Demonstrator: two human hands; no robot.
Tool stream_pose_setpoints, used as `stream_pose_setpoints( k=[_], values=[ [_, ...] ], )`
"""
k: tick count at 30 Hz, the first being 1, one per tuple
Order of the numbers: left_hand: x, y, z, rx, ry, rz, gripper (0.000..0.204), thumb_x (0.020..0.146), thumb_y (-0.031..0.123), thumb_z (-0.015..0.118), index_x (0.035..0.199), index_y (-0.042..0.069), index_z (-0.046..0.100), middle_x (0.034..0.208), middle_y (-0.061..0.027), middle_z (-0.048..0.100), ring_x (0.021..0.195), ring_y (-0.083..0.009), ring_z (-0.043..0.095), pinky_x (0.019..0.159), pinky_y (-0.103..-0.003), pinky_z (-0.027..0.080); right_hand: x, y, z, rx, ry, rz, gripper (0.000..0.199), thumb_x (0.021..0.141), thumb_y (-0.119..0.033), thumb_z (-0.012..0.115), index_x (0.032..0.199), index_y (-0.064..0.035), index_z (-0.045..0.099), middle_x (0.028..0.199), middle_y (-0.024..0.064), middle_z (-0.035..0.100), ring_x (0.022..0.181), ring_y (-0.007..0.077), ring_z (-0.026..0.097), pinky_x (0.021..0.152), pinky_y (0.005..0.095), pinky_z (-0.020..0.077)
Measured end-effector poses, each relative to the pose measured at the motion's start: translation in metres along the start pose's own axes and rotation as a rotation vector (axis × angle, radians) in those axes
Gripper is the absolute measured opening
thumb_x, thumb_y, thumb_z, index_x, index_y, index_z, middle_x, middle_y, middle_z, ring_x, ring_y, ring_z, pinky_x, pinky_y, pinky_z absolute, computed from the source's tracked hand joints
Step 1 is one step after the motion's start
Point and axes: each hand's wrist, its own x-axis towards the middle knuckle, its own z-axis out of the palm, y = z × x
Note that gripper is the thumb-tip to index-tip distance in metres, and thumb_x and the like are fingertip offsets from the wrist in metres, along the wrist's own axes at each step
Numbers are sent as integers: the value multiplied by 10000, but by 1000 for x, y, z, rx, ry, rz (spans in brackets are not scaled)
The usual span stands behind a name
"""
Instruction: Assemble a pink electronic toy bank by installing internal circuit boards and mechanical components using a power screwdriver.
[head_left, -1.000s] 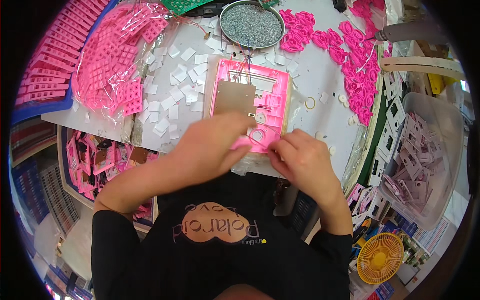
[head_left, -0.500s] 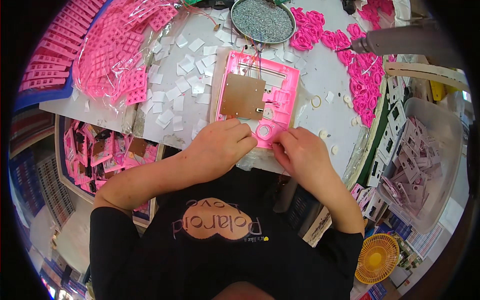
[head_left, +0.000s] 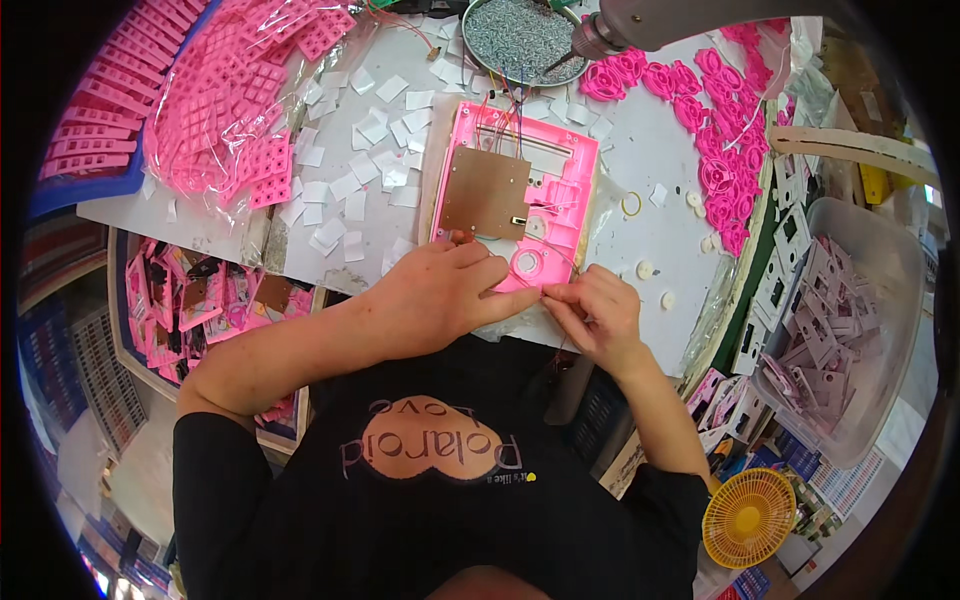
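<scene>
A pink plastic housing (head_left: 567, 225) with a brown circuit board (head_left: 487, 192) and thin coloured wires lies before me on the table. My left hand (head_left: 448, 288) is closed over the housing's near left edge, its thumb stretched rightward along that edge. At the near right corner, my right hand (head_left: 600, 312) pinches what looks like a thin wire (head_left: 556, 250) running from inside the housing. My left thumb tip and right fingertips meet at this corner. A round pink ring (head_left: 527, 263) in the housing sits just beyond them. The exact wire end is hidden by my fingers.
A hanging electric screwdriver (head_left: 620, 30) points toward a round bowl of screws (head_left: 525, 40). White paper pieces (head_left: 346, 187) lie left, pink round parts (head_left: 718, 175) right. Bagged pink keypads (head_left: 225, 120) and a blue tray (head_left: 110, 185) are far left; a clear bin (head_left: 905, 330) stands right.
My left thumb has stretched rightward to meet my right fingertips. My right hand has shifted slightly nearer to me. The hanging screwdriver has swung left, over the screw bowl's edge.
</scene>
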Motion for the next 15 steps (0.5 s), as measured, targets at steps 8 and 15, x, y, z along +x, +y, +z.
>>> stream_pose_setpoints(
  k=[8, 15],
  values=[
    [6, 4, -3, 39, -97, 26, 581, 830, 121, 605, 1405, 200, 572, 944, -33, 538, 885, -221, 544, 883, -409, 500, -29, -30, 1, -321, -92, 93, 367, 753, -19, 734, 1120, -42, 736, 677, 59, 623, 543, 220, 554, 489, 348, 427],
    [6, 9, -5, 73, -106, 9, 566, 833, 109, 607, 1391, 194, 576, 935, -36, 549, 891, -224, 548, 892, -426, 504, 100, -10, -22, -104, 11, 370, 197, 864, -197, 694, 957, -29, 740, 699, 130, 674, 623, 279, 665, 598, 390, 520]
  ],
)
